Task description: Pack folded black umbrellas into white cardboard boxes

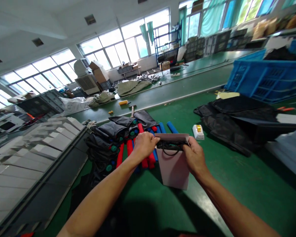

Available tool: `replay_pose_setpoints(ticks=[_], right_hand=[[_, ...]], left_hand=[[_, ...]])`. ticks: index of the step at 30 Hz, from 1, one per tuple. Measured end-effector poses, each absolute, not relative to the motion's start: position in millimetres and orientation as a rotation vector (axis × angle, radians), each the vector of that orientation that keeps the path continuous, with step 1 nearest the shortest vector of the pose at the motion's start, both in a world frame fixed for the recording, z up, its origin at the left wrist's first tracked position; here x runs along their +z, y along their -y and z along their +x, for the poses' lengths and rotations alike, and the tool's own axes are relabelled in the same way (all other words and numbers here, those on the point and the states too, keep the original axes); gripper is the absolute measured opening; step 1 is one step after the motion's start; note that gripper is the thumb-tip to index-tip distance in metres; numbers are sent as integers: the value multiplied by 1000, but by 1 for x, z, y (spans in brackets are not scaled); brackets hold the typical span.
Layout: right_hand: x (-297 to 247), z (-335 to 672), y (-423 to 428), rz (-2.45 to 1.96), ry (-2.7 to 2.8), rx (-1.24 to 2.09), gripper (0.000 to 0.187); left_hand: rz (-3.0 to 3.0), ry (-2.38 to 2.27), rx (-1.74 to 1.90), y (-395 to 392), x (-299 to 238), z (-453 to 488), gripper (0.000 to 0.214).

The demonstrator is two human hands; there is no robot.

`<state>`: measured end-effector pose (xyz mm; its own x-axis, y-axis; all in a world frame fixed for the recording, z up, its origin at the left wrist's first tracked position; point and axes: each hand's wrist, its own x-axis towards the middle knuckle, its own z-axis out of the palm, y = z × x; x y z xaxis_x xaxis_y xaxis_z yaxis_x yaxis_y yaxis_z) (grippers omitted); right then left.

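Note:
A pale pink flat bag or carton point(174, 171) hangs in front of me over the green bench top point(236, 184). My left hand point(145, 146) pinches its upper edge from the left, and my right hand point(193, 157) grips the same edge from the right. Black material with a thin black cord loop point(169, 145) shows at the bag's mouth. Its lower part is hidden inside. Just beyond my hands lie folded black fabric pieces point(111, 138) and red and blue foam tubes point(172, 127).
Stacked white flat boards point(39, 154) stand along the left. A black fabric pile point(236, 121) lies to the right, beside a small white box with a yellow top point(198, 131). Blue plastic crates point(268, 80) stand behind it, beyond a long green bench.

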<state>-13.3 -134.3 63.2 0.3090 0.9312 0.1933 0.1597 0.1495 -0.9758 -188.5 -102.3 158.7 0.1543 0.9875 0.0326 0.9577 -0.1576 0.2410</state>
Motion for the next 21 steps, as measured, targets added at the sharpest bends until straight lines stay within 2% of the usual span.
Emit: replay_pose_setpoints(ticks=[5, 9, 11, 16, 21], right_hand=[[66, -14, 133, -1330, 1139, 769, 15], [67, -14, 133, -1344, 1143, 768, 17], [66, -14, 132, -1335, 1140, 777, 20], [66, -14, 130, -1340, 1139, 760, 21], [68, -13, 130, -1348, 1160, 733, 18]], left_hand=[[2211, -1861, 550, 108, 149, -196, 29], [2285, -1674, 701, 113, 149, -206, 9], [2412, -1611, 682, 117, 150, -209, 12], [2880, -1511, 275, 123, 162, -198, 22], [3081, -1278, -213, 111, 175, -186, 22]])
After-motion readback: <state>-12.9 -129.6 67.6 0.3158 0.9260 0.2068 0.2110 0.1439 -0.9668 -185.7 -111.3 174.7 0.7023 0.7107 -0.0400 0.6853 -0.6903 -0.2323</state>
